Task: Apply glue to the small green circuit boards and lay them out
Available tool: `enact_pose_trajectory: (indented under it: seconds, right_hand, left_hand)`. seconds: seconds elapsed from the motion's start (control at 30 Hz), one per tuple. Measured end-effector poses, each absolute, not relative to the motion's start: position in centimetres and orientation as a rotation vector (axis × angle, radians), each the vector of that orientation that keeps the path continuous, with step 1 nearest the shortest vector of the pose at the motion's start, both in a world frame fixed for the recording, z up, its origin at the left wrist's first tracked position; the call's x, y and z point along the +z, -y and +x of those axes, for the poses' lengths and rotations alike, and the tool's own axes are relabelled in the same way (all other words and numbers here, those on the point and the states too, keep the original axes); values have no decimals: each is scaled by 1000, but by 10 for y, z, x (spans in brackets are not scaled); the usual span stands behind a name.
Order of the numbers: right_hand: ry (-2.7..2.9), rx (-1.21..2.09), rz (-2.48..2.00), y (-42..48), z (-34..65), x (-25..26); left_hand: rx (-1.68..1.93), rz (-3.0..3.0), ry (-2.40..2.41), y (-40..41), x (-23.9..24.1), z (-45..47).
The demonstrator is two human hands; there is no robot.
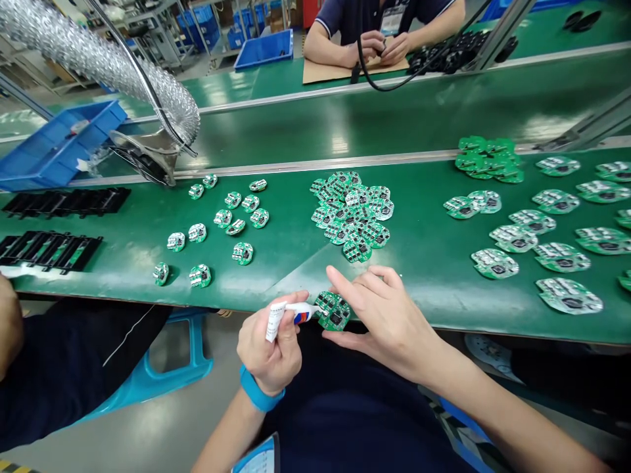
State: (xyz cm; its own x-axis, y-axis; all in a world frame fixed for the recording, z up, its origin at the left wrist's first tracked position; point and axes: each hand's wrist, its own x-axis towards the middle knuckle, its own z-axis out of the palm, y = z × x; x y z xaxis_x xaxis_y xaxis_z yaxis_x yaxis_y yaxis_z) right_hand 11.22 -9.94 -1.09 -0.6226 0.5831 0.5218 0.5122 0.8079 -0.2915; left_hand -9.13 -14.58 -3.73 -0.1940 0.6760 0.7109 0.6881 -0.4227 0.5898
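Note:
My left hand (270,345), with a blue wristband, is closed round a small white glue tube (283,314) whose tip points right. The tip touches a round green circuit board (334,311) that my right hand (382,315) holds by its edge with thumb and fingers, just in front of the table's near edge. A heap of the same green boards (352,213) lies on the green table (424,253) just beyond my hands.
Several boards lie spread at the left (231,220) and right (542,233). Black trays (49,249) and a blue bin (54,144) sit far left under a silver duct (98,62). A person (384,26) works opposite; another person's arm (10,322) is at my left.

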Motion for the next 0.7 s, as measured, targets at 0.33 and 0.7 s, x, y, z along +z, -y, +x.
enact_pose_trajectory:
  seconds: [0.33, 0.7]
  right_hand:
    - [2384, 135, -812, 102, 113, -7]
    - [2384, 93, -813, 103, 110, -4]
  left_hand:
    - [-1683, -1946, 1634, 145, -36, -92]
    - [-1683, -1927, 1596, 136, -34, -84]
